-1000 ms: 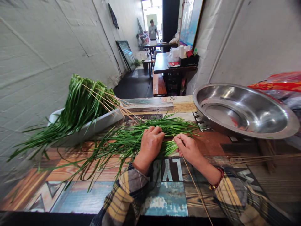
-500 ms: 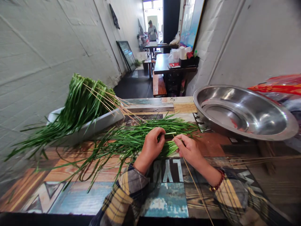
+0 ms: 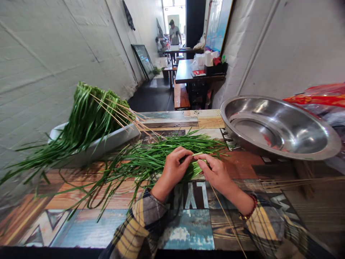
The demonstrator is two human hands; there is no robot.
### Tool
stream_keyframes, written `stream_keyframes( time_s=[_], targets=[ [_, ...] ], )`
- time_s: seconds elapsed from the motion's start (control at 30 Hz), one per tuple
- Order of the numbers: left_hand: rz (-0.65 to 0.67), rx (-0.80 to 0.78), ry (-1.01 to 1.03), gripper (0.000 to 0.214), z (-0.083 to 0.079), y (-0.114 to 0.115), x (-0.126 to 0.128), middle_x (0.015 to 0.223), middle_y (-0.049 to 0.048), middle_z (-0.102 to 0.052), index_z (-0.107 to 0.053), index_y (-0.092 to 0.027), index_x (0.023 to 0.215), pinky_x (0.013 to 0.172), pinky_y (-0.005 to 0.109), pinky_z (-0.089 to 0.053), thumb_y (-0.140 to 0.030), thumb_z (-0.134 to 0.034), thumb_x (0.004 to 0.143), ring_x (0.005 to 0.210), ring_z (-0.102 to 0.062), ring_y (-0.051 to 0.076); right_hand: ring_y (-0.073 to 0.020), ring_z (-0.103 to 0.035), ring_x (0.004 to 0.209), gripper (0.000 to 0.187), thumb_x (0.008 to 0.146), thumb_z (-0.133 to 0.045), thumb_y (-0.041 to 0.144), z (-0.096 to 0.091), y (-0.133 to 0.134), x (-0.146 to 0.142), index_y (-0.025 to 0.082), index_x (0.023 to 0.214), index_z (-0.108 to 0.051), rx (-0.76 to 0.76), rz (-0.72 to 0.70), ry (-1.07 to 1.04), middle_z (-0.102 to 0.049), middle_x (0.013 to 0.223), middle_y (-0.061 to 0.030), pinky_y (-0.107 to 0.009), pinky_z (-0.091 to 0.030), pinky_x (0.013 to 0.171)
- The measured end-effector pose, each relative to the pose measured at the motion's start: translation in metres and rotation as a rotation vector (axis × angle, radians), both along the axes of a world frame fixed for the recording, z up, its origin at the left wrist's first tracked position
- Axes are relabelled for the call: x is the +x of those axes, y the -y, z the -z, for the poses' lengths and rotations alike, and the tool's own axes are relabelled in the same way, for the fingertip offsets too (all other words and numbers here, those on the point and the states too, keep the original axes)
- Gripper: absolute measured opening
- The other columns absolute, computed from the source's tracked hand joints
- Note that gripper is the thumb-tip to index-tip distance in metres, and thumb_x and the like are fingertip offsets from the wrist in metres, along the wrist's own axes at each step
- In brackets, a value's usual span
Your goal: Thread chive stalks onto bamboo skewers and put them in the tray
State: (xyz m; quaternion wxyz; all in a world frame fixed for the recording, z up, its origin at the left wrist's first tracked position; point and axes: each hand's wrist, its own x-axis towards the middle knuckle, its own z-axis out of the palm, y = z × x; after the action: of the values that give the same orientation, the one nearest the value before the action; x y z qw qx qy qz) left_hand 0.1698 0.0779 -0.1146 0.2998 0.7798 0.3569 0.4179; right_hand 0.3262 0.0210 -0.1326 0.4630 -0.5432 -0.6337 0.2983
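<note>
Over a loose heap of garlic chives (image 3: 151, 154), my two hands meet at their fingertips. My left hand (image 3: 175, 169) pinches the pale end of a chive stem (image 3: 198, 154). In my right hand (image 3: 217, 173) a thin bamboo skewer (image 3: 228, 214) is gripped near its upper tip, which touches or lies very close to that stem; the rest slants down toward the table's front edge. To the left, a thick stack of chives (image 3: 94, 111) lies in a white tray (image 3: 107, 149), several skewers (image 3: 118, 111) sticking out of its side.
A wide steel basin (image 3: 302, 126) stands at the right, with red and clear plastic packaging (image 3: 318, 95) behind it. More skewers (image 3: 299, 182) lie on the right of the patterned table (image 3: 188, 230). Farther back are another table (image 3: 185, 70), a bench (image 3: 181, 95) and a person (image 3: 174, 36).
My left hand has moved right to meet my right fingertips, and a pale chive end now shows between them at the skewer's tip. The view has shifted slightly.
</note>
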Motion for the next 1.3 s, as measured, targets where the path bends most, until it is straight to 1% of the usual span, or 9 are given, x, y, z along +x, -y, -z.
stream_keyframes(
  time_s=[0.2,0.4,0.53,0.77,0.93,1.0,1.17,1.23,1.3],
  targets=[
    [0.003,0.025,0.034,0.010,-0.0014,0.0007,0.0000,0.072,0.0026,-0.063,-0.069,-0.016,0.077,0.065,0.023,-0.043,-0.016,-0.061,0.084,0.070,-0.057,0.013,-0.0128,-0.056,0.047,0.031,0.092,-0.045,0.032,-0.0015,-0.0006,0.0005,0.014,0.103,-0.068,0.001,0.001,0.033,-0.063,0.061,-0.0015,-0.022,-0.042,0.046],
    [0.006,0.026,0.052,0.010,-0.0021,0.0002,-0.0007,0.073,0.0028,-0.063,-0.069,-0.016,0.077,0.065,0.024,-0.043,-0.015,-0.061,0.083,0.071,-0.057,0.013,-0.0115,-0.055,0.045,0.032,0.091,-0.045,0.032,0.0003,-0.0007,0.0007,0.016,0.106,-0.068,-0.004,-0.019,-0.005,-0.063,0.062,-0.0007,-0.022,-0.044,0.046],
    [0.003,0.025,0.051,0.009,-0.0025,0.0002,-0.0009,0.073,0.0032,-0.063,-0.069,-0.015,0.077,0.066,0.024,-0.044,-0.014,-0.062,0.083,0.072,-0.058,0.013,-0.0106,-0.052,0.042,0.033,0.090,-0.046,0.032,0.0007,-0.0006,0.0006,0.015,0.107,-0.069,-0.020,-0.011,-0.005,-0.062,0.062,-0.0006,-0.021,-0.042,0.043],
    [0.012,0.057,0.065,0.008,-0.0012,-0.0002,-0.0005,0.074,0.0029,-0.064,-0.069,-0.016,0.078,0.066,0.024,-0.044,-0.014,-0.063,0.083,0.072,-0.058,0.013,-0.0106,-0.056,0.045,0.035,0.090,-0.045,0.032,0.0029,-0.0002,-0.0007,0.013,0.108,-0.068,-0.062,-0.015,-0.075,-0.063,0.063,-0.0012,-0.020,-0.044,0.044],
    [0.026,0.067,0.057,0.008,-0.0011,-0.0002,-0.0006,0.074,0.0029,-0.064,-0.069,-0.016,0.078,0.066,0.023,-0.045,-0.014,-0.063,0.082,0.072,-0.059,0.013,-0.0117,-0.057,0.046,0.033,0.089,-0.046,0.031,0.0036,-0.0008,-0.0002,0.014,0.106,-0.069,-0.045,0.015,-0.029,-0.063,0.060,-0.0008,-0.021,-0.045,0.046],
    [0.028,0.063,0.053,0.008,-0.0014,0.0000,-0.0008,0.074,0.0027,-0.064,-0.069,-0.017,0.077,0.066,0.023,-0.045,-0.015,-0.063,0.083,0.071,-0.059,0.013,-0.0115,-0.057,0.047,0.031,0.089,-0.046,0.030,0.0018,-0.0010,-0.0001,0.016,0.103,-0.070,-0.023,0.023,-0.005,-0.065,0.063,-0.0012,-0.021,-0.047,0.047],
    [0.029,0.012,0.045,0.011,-0.0014,0.0003,-0.0015,0.074,0.0036,-0.065,-0.070,-0.016,0.078,0.066,0.024,-0.046,-0.019,-0.062,0.084,0.071,-0.060,0.014,-0.0118,-0.062,0.053,0.026,0.090,-0.047,0.030,-0.0021,-0.0014,0.0001,0.018,0.098,-0.068,0.019,0.003,-0.006,-0.072,0.086,-0.0050,-0.024,-0.051,0.056],
    [0.030,-0.004,0.045,0.011,-0.0016,0.0001,-0.0021,0.075,0.0041,-0.066,-0.070,-0.016,0.078,0.066,0.025,-0.046,-0.020,-0.062,0.084,0.071,-0.060,0.014,-0.0110,-0.060,0.051,0.024,0.090,-0.047,0.031,-0.0011,-0.0017,0.0004,0.018,0.097,-0.066,0.013,-0.002,-0.023,-0.071,0.084,-0.0042,-0.024,-0.050,0.054],
    [0.032,-0.019,0.043,0.011,-0.0021,0.0000,-0.0027,0.075,0.0044,-0.067,-0.070,-0.016,0.078,0.066,0.025,-0.046,-0.021,-0.062,0.084,0.071,-0.060,0.014,-0.0105,-0.057,0.048,0.025,0.090,-0.048,0.032,0.0010,-0.0018,0.0008,0.018,0.103,-0.064,-0.001,0.001,-0.036,-0.068,0.078,-0.0024,-0.023,-0.047,0.051]
  ],
)
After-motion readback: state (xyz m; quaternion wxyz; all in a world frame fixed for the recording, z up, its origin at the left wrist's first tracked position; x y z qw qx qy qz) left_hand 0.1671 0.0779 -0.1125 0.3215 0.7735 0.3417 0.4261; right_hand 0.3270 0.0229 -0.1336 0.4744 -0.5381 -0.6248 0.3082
